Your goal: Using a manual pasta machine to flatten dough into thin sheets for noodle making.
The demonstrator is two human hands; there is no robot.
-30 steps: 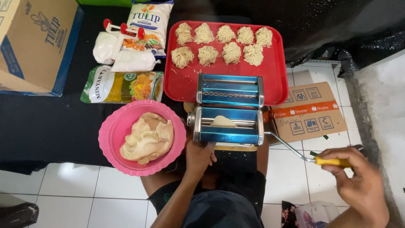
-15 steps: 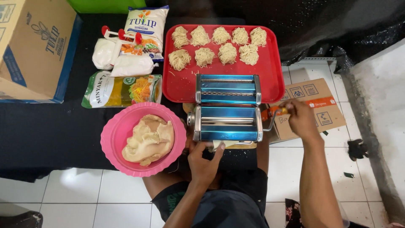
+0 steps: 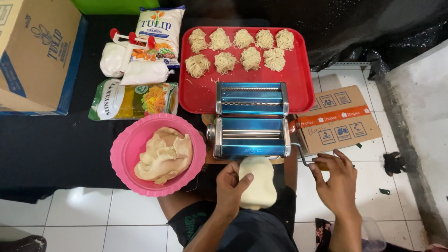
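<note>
A black counter point(image 3: 51, 144) fills the upper left of the view, with white tiled floor point(image 3: 93, 219) below it. At the counter's far left edge stands a cardboard box point(image 3: 37, 56). A red tray point(image 3: 298, 84) near the middle of the far edge carries nine noodle nests point(image 3: 242, 49) in two rows. Against the tray's near edge stands a blue and steel pasta machine point(image 3: 249, 121), at the counter's near edge. A smaller box point(image 3: 336, 121) sits on the floor just right of the machine. A pink bowl point(image 3: 126, 154) at the near edge, left of the machine, holds a lump of dough point(image 3: 163, 156). Bags of flour and oil point(image 3: 135, 60) lie behind the bowl. A flattened pale dough sheet point(image 3: 256, 182) hangs out of the machine's near side, over the person's lap. The left hand point(image 3: 231, 189) holds the sheet's left edge, thumb on top. The right hand point(image 3: 336, 179), fingers curled, grips the crank handle point(image 3: 310, 163) at the machine's right side.
</note>
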